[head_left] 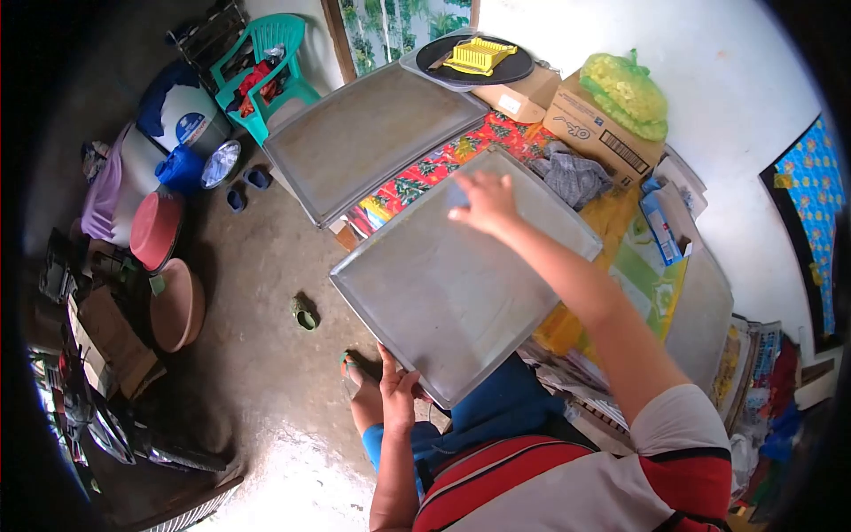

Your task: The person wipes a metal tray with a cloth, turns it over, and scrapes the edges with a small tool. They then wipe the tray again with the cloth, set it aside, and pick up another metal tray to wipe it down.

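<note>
A flat grey metal baking tray (461,284) with a low raised rim slants across the middle, its near corner over my lap. My left hand (399,390) grips its near left edge, some fingers hidden beneath. On the far part of the tray, my right hand (489,204) presses down a small blue-grey pad (458,197), partly covered by the fingers; its exact kind I cannot tell. Behind lies a second, browner baking tray (381,133) on the table, next to a red patterned cloth (417,182).
At the back are a round black tray (532,66) with a yellow basket (480,55), a cardboard box (594,124) and a yellow-green bag (623,93). A grey cloth (572,173) lies right of the tray. Basins (177,306) and a green chair (266,71) stand left.
</note>
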Motion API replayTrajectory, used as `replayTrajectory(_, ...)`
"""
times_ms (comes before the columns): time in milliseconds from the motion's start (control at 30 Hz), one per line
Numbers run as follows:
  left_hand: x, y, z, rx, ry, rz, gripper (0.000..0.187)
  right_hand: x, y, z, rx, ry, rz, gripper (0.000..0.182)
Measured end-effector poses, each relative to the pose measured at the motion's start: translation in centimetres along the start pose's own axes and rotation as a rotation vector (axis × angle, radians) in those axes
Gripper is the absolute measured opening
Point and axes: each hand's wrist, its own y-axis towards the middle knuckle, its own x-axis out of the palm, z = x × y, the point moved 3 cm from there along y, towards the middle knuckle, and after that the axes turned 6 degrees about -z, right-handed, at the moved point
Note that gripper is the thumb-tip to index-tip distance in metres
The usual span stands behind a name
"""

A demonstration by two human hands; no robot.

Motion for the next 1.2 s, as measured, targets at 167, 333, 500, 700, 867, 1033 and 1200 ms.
replayTrajectory(167,-0.5,0.0,-0.4,0.013,0.055,-0.048,0.084,-2.4,1.6,7.7,0.412,-0.04,0.005,0.07)
replayTrajectory(333,-0.2,0.1,-0.3,0.02,0.082,-0.079,0.083,-1.9,3.3,9.0,0.573,-0.009,-0.059,0.072)
replayTrajectory(500,-0.5,0.3,-0.7,0.029,0.039,-0.091,0.083,0.2,2.2,2.7,0.225,-0.1,-0.01,0.076)
replayTrajectory(700,-0.6,0.4,-0.5,0.005,0.068,-0.1,0.084,-1.0,6.0,11.2,0.61,0.065,-0.01,0.082)
replayTrajectory(867,-0.5,0.3,-0.4,-0.016,0.048,-0.108,0.085,0.7,5.5,7.0,0.436,0.105,-0.089,0.085)
replayTrajectory(1033,-0.7,0.4,-0.4,-0.041,0.047,-0.102,0.086,0.4,-1.5,-6.4,0.056,0.172,-0.079,0.075)
replayTrajectory(1200,-0.7,0.4,-0.7,-0.044,0.048,-0.101,0.086,1.3,-7.2,-14.5,-0.191,0.174,-0.117,0.075)
